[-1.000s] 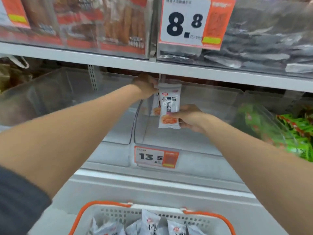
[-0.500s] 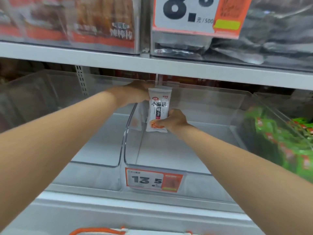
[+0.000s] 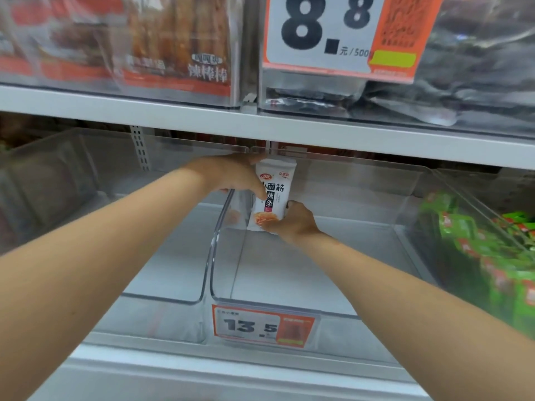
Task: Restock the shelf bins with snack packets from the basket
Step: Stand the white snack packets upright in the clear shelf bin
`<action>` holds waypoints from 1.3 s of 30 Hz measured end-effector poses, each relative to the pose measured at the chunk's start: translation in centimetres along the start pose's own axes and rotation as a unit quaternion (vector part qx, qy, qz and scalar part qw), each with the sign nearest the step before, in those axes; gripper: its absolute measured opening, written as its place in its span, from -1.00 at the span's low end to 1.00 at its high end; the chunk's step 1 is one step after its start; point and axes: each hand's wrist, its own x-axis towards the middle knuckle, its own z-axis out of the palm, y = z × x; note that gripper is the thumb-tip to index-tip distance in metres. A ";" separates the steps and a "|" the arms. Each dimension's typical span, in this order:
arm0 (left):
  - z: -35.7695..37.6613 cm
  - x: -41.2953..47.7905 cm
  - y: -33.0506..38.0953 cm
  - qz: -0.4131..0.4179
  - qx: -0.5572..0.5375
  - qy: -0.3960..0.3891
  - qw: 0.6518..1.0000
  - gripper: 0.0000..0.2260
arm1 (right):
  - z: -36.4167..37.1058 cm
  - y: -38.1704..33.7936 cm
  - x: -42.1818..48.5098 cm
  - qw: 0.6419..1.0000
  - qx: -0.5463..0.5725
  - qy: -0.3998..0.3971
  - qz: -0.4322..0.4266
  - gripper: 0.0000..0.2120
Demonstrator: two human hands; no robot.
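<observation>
Snack packet [image 3: 277,180]: it stands upright between your hands at the back left of the middle bin, just beside that bin's left wall. You cannot tell whether its bottom edge touches the bin floor.
Long axis: near vertical, with the top seal up toward the shelf above and leaning slightly right. The printed face is turned toward you.
Packet make: a flat, glossy white pouch with a crimped top edge, dark lettering and an orange food picture near the bottom.
Left hand [image 3: 231,176]: your fingers curl over the packet's upper left edge and grip it.
Right hand [image 3: 292,222]: your fingers pinch the packet's lower right corner from below.
Middle bin [image 3: 214,256]: clear hard plastic with rounded corners and a smooth pale floor.
Price tag [image 3: 263,325]: an orange-and-white card reading 13.5, clipped to the bin's front.
Right bin: it holds shiny green packets [image 3: 477,250].
Shelf [image 3: 173,117]: a flat grey metal board above the bins.
</observation>
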 end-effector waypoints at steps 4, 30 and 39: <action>0.3 -0.2 0.1 -0.009 -0.016 -0.024 1.000 -0.27 | 0.3 -0.2 0.3 1.000 0.006 0.013 -0.004 -0.61; 10.0 -28.3 6.0 -0.001 0.050 0.136 0.989 -0.89 | -2.8 1.3 -27.0 0.954 -0.140 0.118 -0.236 -0.91; 19.1 -32.4 0.2 -0.103 -0.001 -0.130 0.986 -0.92 | 1.3 13.4 -31.0 0.915 -0.320 -0.245 -0.016 -0.70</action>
